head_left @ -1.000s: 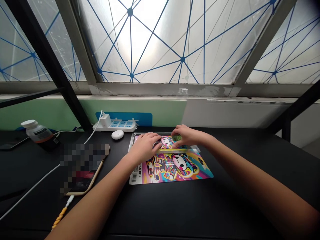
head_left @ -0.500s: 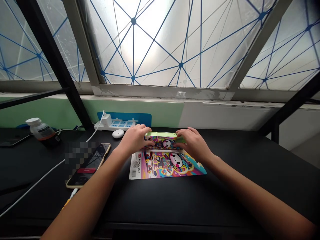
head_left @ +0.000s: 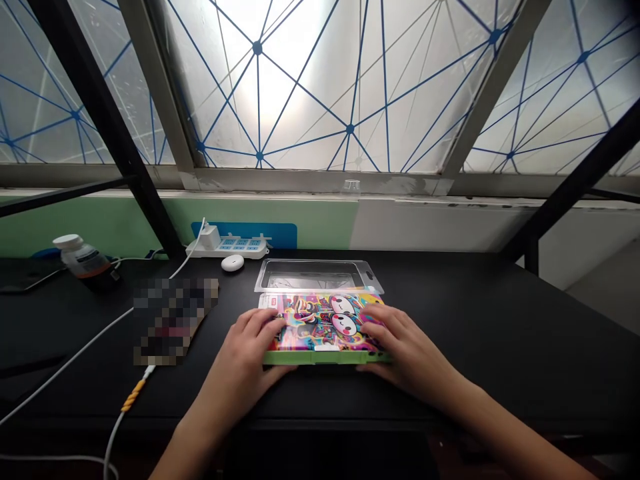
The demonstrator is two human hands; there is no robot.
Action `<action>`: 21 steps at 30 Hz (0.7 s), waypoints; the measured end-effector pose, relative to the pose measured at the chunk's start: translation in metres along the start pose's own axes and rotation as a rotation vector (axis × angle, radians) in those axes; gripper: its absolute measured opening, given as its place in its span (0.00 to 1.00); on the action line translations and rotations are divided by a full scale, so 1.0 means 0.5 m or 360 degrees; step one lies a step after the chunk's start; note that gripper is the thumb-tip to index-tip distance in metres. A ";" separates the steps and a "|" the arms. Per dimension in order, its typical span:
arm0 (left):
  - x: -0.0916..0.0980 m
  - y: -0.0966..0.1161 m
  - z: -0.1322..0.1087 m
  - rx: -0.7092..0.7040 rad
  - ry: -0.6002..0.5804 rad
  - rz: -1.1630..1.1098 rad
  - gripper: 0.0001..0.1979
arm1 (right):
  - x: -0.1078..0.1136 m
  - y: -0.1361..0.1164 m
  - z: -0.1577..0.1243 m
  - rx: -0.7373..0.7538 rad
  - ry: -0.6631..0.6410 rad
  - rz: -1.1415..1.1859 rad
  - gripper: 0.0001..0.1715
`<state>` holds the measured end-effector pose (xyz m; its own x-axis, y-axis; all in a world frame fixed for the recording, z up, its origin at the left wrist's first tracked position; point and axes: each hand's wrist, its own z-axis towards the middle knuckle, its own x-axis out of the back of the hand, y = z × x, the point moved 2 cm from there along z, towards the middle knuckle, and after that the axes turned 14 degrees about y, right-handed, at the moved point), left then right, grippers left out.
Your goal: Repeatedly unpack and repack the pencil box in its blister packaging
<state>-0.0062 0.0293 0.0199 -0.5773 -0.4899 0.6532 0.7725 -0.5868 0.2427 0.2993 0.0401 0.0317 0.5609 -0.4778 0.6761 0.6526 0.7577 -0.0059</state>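
Note:
A colourful cartoon-printed pencil box [head_left: 323, 330] with green edges lies flat on the black desk [head_left: 500, 347], near its front. My left hand [head_left: 247, 357] grips the box's left end and my right hand [head_left: 407, 353] grips its right end, fingers curled over the lid. Under the box's far edge a strip of the printed backing card [head_left: 320, 299] shows. Behind that lies the clear plastic blister shell [head_left: 317, 275], empty.
A phone [head_left: 173, 320] on a yellow-tipped cable [head_left: 127, 403] lies to the left. A white power strip [head_left: 227, 248] with a plugged charger, a small white oval case [head_left: 233, 263] and a white-capped bottle [head_left: 83, 259] stand along the wall under the window.
Both hands lifted the pencil box out of the clear shell and brought it toward me; it now lies flat over the backing card, held at both ends.

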 end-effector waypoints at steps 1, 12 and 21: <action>0.000 -0.006 -0.002 0.0127 -0.0073 -0.0051 0.30 | -0.002 0.007 -0.003 -0.0105 -0.0094 0.0057 0.30; 0.001 -0.016 -0.003 0.0686 -0.0268 -0.0322 0.44 | 0.023 0.053 0.019 -0.1176 -0.0337 0.0707 0.28; 0.005 -0.011 -0.003 0.0904 -0.0290 -0.0317 0.56 | -0.009 0.089 0.033 -0.1591 -0.0055 0.0820 0.32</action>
<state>-0.0124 0.0303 0.0191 -0.7090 -0.2593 0.6558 0.7036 -0.1971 0.6828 0.3175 0.0834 0.0407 0.8773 -0.1859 0.4424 0.4710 0.1571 -0.8680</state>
